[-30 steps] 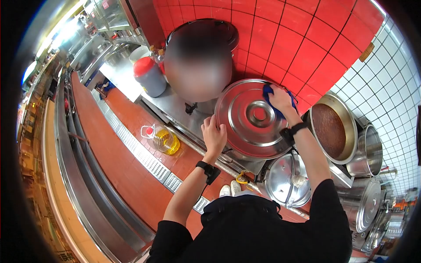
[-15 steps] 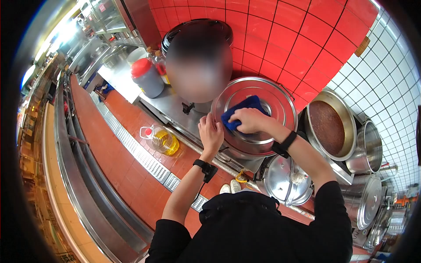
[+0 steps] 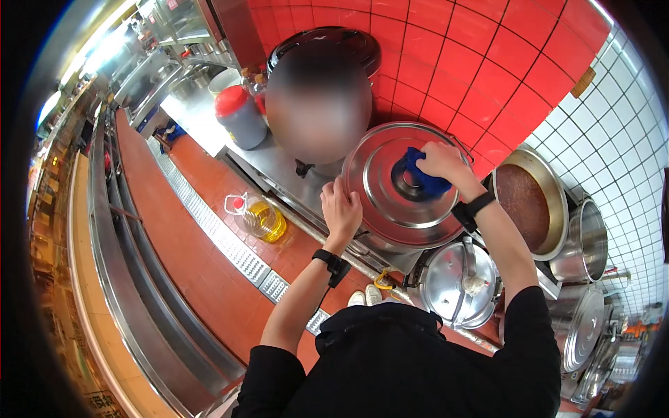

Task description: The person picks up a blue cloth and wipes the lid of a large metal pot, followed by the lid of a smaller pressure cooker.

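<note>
A large round steel lid [image 3: 380, 205] with a dark knob covers a pot beside the red tiled wall. My right hand [image 3: 443, 161] grips a bunched blue cloth [image 3: 431, 182], which touches the lid just right of the knob. At the lid's left edge rests my left hand [image 3: 341, 212], its fingers slightly apart and holding nothing. Both wrists wear black bands.
A jar with a red lid [image 3: 240, 118] stands on the steel counter [image 3: 279, 174]. An oil jug [image 3: 261, 221] sits on the floor. To the right are a pot of reddish-brown contents [image 3: 523, 205], a pressure cooker [image 3: 453, 282] and a steel pot [image 3: 589, 244].
My right hand has moved right and up across the lid with the blue cloth, and the dark knob now shows. My left hand stays at the lid's left edge.
</note>
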Demonstrator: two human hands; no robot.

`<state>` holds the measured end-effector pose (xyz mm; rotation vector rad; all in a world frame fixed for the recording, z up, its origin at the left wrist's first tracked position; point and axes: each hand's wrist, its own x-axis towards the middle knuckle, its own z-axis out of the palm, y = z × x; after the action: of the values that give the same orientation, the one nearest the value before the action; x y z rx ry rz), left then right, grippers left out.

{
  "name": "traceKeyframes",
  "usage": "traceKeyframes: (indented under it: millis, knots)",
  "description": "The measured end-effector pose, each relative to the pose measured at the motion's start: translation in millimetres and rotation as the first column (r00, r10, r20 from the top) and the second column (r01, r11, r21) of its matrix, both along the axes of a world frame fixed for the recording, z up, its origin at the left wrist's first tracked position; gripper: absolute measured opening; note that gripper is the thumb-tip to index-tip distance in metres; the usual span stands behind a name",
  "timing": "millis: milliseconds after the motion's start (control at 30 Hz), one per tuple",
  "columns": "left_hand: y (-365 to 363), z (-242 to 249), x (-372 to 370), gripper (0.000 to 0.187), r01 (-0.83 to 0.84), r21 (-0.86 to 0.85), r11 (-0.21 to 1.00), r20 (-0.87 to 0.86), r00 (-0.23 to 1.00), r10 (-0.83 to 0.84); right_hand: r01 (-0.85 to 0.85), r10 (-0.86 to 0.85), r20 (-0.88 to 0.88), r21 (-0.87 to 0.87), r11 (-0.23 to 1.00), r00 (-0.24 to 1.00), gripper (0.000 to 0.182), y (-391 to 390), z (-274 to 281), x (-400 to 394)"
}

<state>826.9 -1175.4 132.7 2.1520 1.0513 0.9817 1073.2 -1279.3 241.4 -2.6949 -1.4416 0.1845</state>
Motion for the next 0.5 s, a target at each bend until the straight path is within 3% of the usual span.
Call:
traceKeyframes:
  millis: [67, 233, 300, 333, 400, 433, 467, 500]
  knots:
    - [0.1, -1.5, 0.1, 0.047, -0.004, -0.007, 1.0, 0.003, 1.0, 0.004, 0.018, -0.018, -0.002, -0.105, 0.994, 1.0, 0.042, -16.3, 9.0, -9.3]
    - [0.2, 0.4, -0.5, 0.048, -0.003, -0.007, 1.0, 0.009, 1.0, 0.003, -0.076, 0.069, -0.086, -0.083, 0.994, 0.994, 0.038, -56.1, 23.6, -26.2]
    - [-0.3, 1.9, -0.4, 0.048, 0.004, -0.007, 1.0, 0.027, 1.0, -0.004, -0.258, 0.17, -0.41, -0.17, 0.951, 0.896, 0.036, -67.1, 31.9, -21.1]
    - [0.4, 0.6, 0.0, 0.048, 0.005, -0.006, 1.0, 0.028, 1.0, -0.005, -0.257, 0.169, -0.409, -0.169, 0.951, 0.897, 0.036, -74.1, 30.7, -16.4]
    - [1.5, -2.8, 0.3, 0.048, -0.003, -0.026, 1.0, 0.02, 1.0, 0.003, -0.067, 0.074, -0.733, 0.038, 0.997, 0.676, 0.033, -87.6, 29.9, -14.9]
    - [2.1, -3.2, 0.7, 0.048, -0.003, -0.027, 1.0, 0.022, 1.0, 0.004, 0.195, -0.041, -0.781, 0.104, 0.975, 0.623, 0.034, -91.3, 38.6, -24.3]
    - [2.1, -4.1, 0.5, 0.048, 0.002, -0.028, 1.0, 0.029, 1.0, -0.002, 0.194, -0.042, -0.78, 0.102, 0.976, 0.624, 0.034, -90.0, 35.2, -22.4]
    - [2.4, -4.0, 0.4, 0.048, 0.008, -0.028, 1.0, 0.036, 0.999, -0.007, 0.401, -0.007, -0.884, 0.205, 0.893, 0.467, 0.039, -86.2, 26.5, -17.7]
